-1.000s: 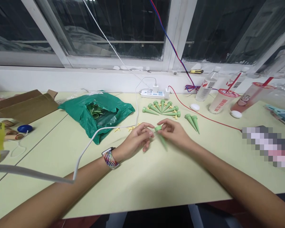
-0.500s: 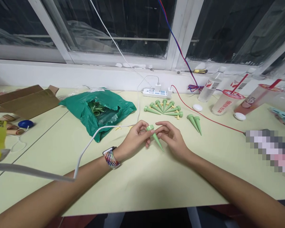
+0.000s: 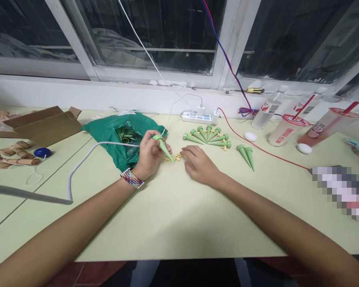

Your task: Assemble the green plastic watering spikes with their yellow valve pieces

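My left hand (image 3: pixel 149 155) is closed around a green watering spike (image 3: pixel 164 146), its capped end up and its point slanting down to the right. Just below that tip lie small yellow valve pieces (image 3: pixel 177 158) on the table. My right hand (image 3: pixel 200 164) is at their right side, fingers stretched toward them and thumb apart, with nothing visible in it. Beyond it, several green spikes (image 3: pixel 208 133) lie fanned out, points together, some with yellow pieces attached. Two more spikes (image 3: pixel 247 156) lie side by side to the right. A green plastic bag (image 3: pixel 107 141) with more green parts inside sits behind my left hand.
A white power strip (image 3: pixel 199 117) stands by the wall, with a red cable (image 3: pixel 266 150) running right. Drink cups (image 3: pixel 288 130) and bottles crowd the back right. At left are a cardboard box (image 3: pixel 48 125), wooden pieces and a blue ball (image 3: pixel 42 152). A white cable crosses the left side.
My left hand has moved left and up with the green spike. My right hand has come away from the spike and shifted left to the yellow pieces. The view has shifted slightly.
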Available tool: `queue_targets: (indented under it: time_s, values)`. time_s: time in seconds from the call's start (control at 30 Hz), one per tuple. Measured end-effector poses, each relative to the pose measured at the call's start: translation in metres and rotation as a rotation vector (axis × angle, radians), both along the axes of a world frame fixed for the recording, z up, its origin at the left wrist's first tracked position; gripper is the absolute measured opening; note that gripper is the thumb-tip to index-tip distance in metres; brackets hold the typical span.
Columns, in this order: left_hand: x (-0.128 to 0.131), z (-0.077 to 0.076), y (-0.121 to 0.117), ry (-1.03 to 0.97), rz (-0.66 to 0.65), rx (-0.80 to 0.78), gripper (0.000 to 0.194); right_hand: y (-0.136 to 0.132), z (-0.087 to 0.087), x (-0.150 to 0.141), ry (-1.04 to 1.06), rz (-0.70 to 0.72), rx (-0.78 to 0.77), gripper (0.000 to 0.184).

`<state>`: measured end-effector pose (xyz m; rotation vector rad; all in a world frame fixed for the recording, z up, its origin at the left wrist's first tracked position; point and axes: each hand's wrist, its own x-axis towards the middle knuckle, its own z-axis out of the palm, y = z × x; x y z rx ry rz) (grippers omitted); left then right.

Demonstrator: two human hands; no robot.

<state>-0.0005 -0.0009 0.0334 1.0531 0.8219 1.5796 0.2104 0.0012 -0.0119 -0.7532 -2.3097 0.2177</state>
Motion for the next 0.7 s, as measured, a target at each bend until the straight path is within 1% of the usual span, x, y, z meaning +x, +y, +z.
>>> queue_targets:
  time_s: [0.1,0.23,0.3,0.43,0.53,0.63,0.7]
  values:
    - [-0.001,-0.001,0.001,-0.002,-0.016,-0.013,0.032,0.01,0.0,-0.005,-0.005,0.002,0.024,0.039]
    - [-0.005,-0.007,0.008,0.006,0.012,-0.036,0.034,0.005,0.004,-0.007,-0.133,0.152,0.105,0.044]
    - [-0.009,-0.011,0.013,0.003,0.048,-0.044,0.033,0.002,0.007,-0.007,-0.187,0.21,0.113,0.043]
    - [-0.012,-0.016,0.02,-0.014,0.116,-0.022,0.025,0.0,0.008,-0.005,-0.165,0.285,0.103,0.041]
    - [-0.011,-0.018,0.019,-0.007,0.113,-0.021,0.023,-0.001,0.006,-0.003,-0.104,0.287,0.107,0.042]
    - [-0.01,-0.017,0.018,-0.007,0.112,-0.029,0.023,-0.002,0.003,-0.003,-0.07,0.255,0.102,0.036]
    - [-0.011,-0.015,0.017,-0.028,0.12,-0.039,0.022,-0.003,0.003,-0.003,-0.073,0.271,0.103,0.032]
